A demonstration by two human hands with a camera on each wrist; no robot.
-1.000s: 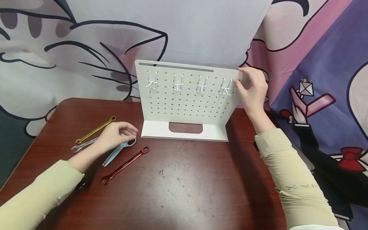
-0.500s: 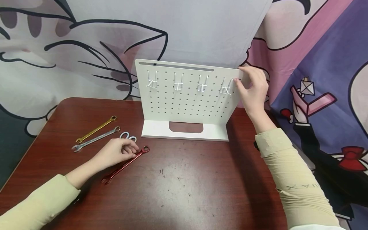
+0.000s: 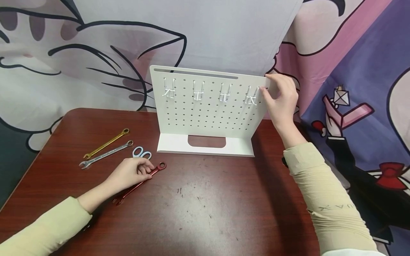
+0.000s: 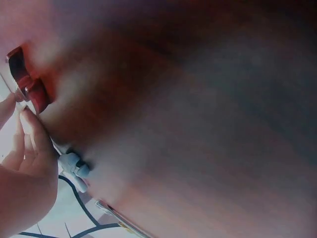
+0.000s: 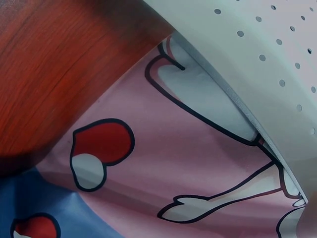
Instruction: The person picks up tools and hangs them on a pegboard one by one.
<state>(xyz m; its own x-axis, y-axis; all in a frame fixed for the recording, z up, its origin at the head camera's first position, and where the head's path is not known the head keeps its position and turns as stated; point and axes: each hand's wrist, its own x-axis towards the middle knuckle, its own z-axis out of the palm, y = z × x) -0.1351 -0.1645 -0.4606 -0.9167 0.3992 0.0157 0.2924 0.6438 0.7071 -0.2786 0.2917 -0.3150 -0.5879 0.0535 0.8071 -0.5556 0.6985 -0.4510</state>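
Moved off the scissors onto the red combination wrench on the desk, pinching it near the ring end in the narrowly closed left hand, apparently settling on this tool, while gripping the upper right edge of the pegboard with the right hand.

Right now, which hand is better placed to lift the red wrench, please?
Probably the left hand: its fingers are at the red wrench, near its ring end. The right hand grips the white pegboard at its upper right corner, farther away, and would need to let go.
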